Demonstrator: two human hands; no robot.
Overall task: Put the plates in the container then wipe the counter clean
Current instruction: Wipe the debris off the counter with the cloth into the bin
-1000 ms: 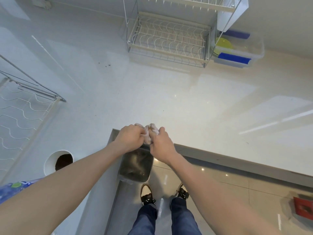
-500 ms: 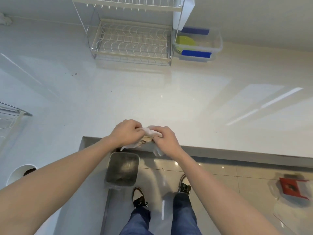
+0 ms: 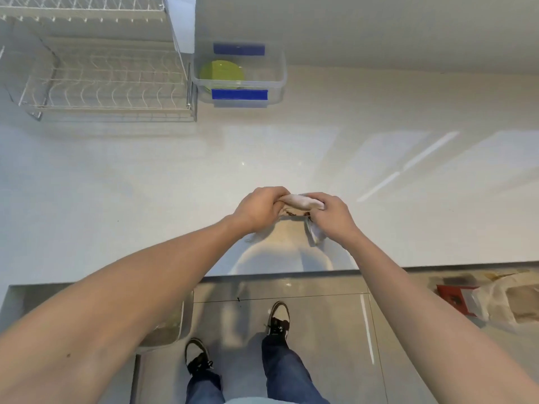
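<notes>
Left hand (image 3: 258,209) and right hand (image 3: 331,217), fingers pinching a crumpled white cloth (image 3: 302,201) above the glossy white counter (image 3: 145,185); green plates (image 3: 221,73) in a clear plastic container (image 3: 277,80). No readable writing.

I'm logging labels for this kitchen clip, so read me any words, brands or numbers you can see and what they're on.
None can be read.
Clear container: its blue clips show no print.
Red packet on the floor: markings too blurred to read.
</notes>
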